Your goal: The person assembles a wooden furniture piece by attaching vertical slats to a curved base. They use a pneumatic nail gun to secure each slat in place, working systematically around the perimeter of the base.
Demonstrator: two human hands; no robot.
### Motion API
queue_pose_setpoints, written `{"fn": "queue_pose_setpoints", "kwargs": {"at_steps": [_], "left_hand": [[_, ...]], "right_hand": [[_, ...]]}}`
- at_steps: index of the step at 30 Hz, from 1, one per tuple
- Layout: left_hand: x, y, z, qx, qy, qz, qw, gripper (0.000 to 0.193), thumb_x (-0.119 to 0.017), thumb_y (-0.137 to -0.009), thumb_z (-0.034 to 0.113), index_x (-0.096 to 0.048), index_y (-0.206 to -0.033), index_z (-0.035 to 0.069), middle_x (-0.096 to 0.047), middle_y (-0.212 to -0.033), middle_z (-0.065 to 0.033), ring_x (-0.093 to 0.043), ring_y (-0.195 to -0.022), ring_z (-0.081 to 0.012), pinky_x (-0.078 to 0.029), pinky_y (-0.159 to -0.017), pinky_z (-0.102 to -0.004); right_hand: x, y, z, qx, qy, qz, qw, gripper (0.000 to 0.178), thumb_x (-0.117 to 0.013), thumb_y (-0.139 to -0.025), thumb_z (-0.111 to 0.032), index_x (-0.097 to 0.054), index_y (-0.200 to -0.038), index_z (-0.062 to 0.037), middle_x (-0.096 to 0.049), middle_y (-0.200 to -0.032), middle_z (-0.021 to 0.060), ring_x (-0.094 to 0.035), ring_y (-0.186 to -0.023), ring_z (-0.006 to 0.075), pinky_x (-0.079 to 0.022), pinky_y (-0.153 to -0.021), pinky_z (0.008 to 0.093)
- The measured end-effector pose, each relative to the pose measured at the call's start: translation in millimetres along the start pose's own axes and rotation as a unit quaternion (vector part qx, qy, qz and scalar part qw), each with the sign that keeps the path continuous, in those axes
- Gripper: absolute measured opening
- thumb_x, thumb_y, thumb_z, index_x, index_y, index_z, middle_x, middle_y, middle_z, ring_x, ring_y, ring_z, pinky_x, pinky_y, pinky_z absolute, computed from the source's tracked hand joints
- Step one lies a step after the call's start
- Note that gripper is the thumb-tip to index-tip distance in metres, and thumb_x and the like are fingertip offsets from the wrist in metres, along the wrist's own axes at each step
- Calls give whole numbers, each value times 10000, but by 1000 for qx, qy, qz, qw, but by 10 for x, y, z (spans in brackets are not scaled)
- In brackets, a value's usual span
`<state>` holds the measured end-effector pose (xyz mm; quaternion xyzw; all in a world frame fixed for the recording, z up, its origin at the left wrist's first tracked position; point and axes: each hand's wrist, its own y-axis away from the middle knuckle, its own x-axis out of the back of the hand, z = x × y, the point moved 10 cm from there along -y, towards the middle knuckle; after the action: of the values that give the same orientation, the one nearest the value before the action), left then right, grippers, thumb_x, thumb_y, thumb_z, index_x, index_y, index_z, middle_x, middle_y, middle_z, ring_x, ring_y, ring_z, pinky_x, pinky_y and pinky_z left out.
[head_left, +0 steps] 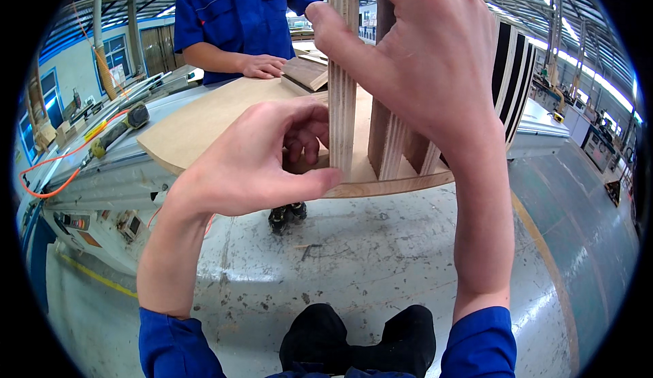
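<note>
Plywood, pale and striped along its layered edge, is what both hands are busy with. A narrow upright plywood strip (342, 79) stands on end on a curved-edged fibreboard panel (204, 123), which lies flat on a grey machine table (115, 167). The right hand (422, 58) comes in from above, its fingers wrapped over the top part of the strip and gripping it. The left hand (262, 157) is curled low beside the strip's foot, thumb stretched along the panel's front edge and touching the base of the strip, fingers bent inward; whether those fingers pinch anything small I cannot tell.

Just behind the held strip, more plywood pieces (394, 143) stand on edge on the same panel, leaning close together, partly hidden by the right wrist. Further right, a stack of boards with black and pale stripes (517, 79) stands upright.

No bin, box or tray shows here; the panel itself is what bears the standing pieces.

Across the table, another person in a blue work jacket (235, 11) rests a hand (262, 66) beside a dark wooden offcut (306, 72). An orange hose (61, 164) loops along the table's left side. Below, on the scuffed concrete floor (354, 255), the wearer's black shoes (357, 340) show between blue sleeves.
</note>
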<state>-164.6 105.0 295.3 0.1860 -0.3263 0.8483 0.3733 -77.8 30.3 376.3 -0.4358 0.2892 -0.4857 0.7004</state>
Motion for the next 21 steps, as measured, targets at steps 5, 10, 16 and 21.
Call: {"fn": "queue_pose_setpoints", "kwargs": {"at_steps": [5, 10, 16, 21], "left_hand": [[-1, -10, -62, -1, -17, 29, 999, 384, -773, -789, 115, -642, -1104, -62, -518, -751, 39, -434, -665, -53, -399, -611, -226], [-3, 19, -3, -36, -47, 44, 997, 353, -792, -765, 102, -640, -1047, -44, -528, -793, 26, -446, -716, -56, -409, -629, -230], [16, -12, -116, -21, -15, 41, 999, 321, -810, -741, 100, -633, -974, -32, -517, -807, 30, -438, -739, -58, -407, -640, -232], [13, -13, -135, -12, -50, 41, 998, 320, -812, -734, 106, -643, -968, -33, -510, -796, 35, -433, -724, -56, -402, -634, -229]], "right_hand": [[22, 3, 11, -2, 5, -1, 1000, 313, -732, -848, -372, -729, -1015, -107, -702, -827, 102, -688, -725, 250, -534, -701, 372], [9, 1, -2, -4, 1, 0, 1000, 322, -731, -852, -376, -730, -1030, -108, -704, -835, 104, -688, -728, 250, -534, -701, 371], [8, 7, 9, -1, 4, -3, 1000, 332, -729, -857, -381, -732, -1049, -110, -706, -844, 106, -688, -730, 249, -534, -702, 369], [6, 4, 15, -1, 4, -3, 1000, 341, -728, -861, -385, -734, -1064, -112, -708, -851, 108, -688, -733, 249, -534, -703, 368]]}}
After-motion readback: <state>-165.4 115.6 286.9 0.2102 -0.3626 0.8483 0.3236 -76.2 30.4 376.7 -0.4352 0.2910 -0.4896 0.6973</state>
